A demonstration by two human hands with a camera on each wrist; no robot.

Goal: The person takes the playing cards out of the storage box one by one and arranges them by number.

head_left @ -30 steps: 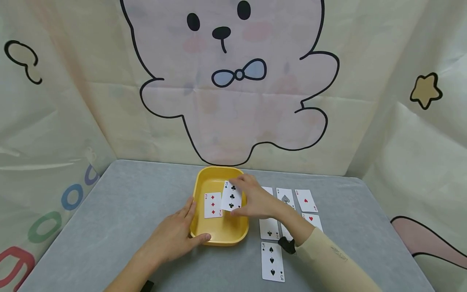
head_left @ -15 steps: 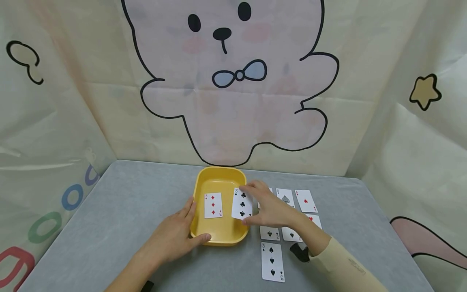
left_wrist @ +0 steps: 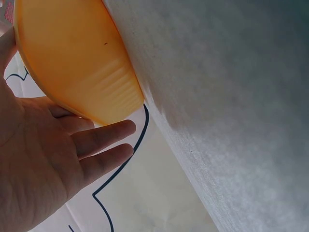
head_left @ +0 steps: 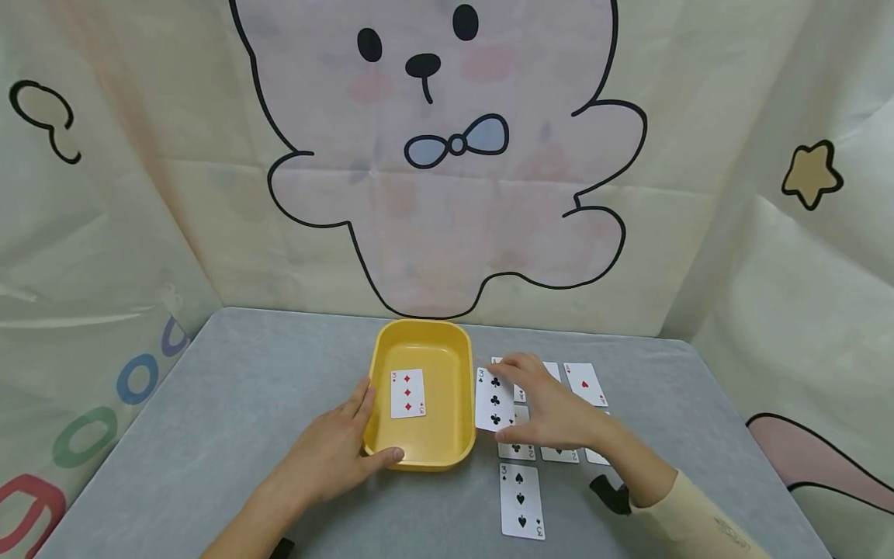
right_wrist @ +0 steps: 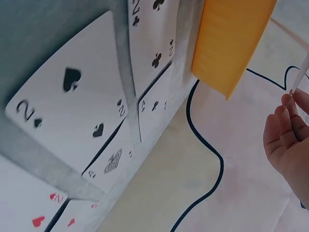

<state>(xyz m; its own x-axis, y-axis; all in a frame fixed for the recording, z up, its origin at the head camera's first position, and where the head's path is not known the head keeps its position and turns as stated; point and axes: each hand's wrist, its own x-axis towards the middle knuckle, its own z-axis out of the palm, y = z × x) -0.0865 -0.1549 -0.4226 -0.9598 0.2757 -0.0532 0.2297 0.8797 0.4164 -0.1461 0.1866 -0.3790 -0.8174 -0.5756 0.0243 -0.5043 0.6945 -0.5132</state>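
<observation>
My right hand (head_left: 552,407) pinches a three of clubs (head_left: 493,400) between thumb and fingers, just right of the yellow tray (head_left: 419,450). The card overlaps the laid-out clubs cards in the head view; in the right wrist view only a sliver of it shows at the edge. Inside the tray a three of diamonds (head_left: 407,394) lies face up. My left hand (head_left: 338,446) rests on the tray's near left corner, fingers straight along the side and thumb at the front rim. From the left wrist, the outer fingers (left_wrist: 106,137) extend past the tray wall.
Right of the tray, face-up cards form columns: ace of clubs (right_wrist: 154,104), two of clubs (right_wrist: 152,43), ace of spades (right_wrist: 108,164), two of spades (right_wrist: 72,92), ace of hearts (head_left: 585,384), two of hearts (right_wrist: 26,205). A three of spades (head_left: 521,501) lies nearest.
My right hand has carried the three of clubs rightward from above the tray, past its right rim. My left hand, the tray and the three of diamonds have stayed put.
</observation>
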